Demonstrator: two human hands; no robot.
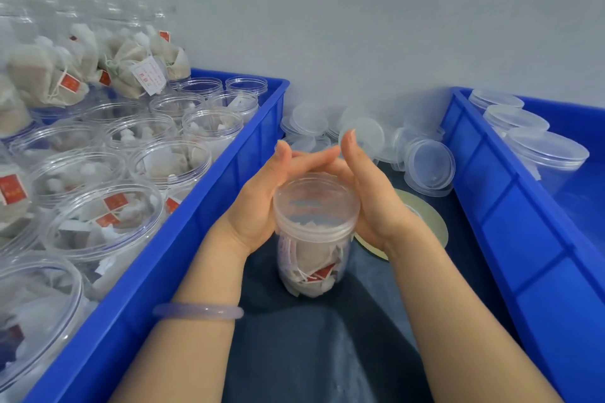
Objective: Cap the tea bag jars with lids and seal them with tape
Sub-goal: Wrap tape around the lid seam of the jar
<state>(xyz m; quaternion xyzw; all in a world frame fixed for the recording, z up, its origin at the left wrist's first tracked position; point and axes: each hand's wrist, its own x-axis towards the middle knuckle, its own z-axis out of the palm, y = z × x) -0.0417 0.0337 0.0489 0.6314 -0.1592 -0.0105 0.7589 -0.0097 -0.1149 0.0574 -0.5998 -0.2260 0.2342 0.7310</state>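
Left crate (229,193): blue plastic, along the left side of the desk (294,353), crowded with open jars (98,216) of tea bags, no lids on them; more tea bags with red tags heaped at its far end.
Bracelet (199,311): pale lilac, round the left wrist.
Left hand (262,196): palm pressed to the left side of the lid, fingers straight and unclenched, reaching past the far rim to meet the right hand.
Jar (311,258): clear, upright on the dark desk between the two crates, filled with tea bags, red tags showing near the bottom.
Lid (316,203): clear, seated on the jar's mouth, between both palms.
Right hand (373,199): palm against the right side of the lid, fingers straight and relaxed, pointing away.
Tape roll (432,222): flat on the desk, partly hidden under the right hand.
Loose lids (429,167): piled at the far end by the wall, between the crates.
Right crate (510,222): blue, with capped jars (546,150) at its far end.
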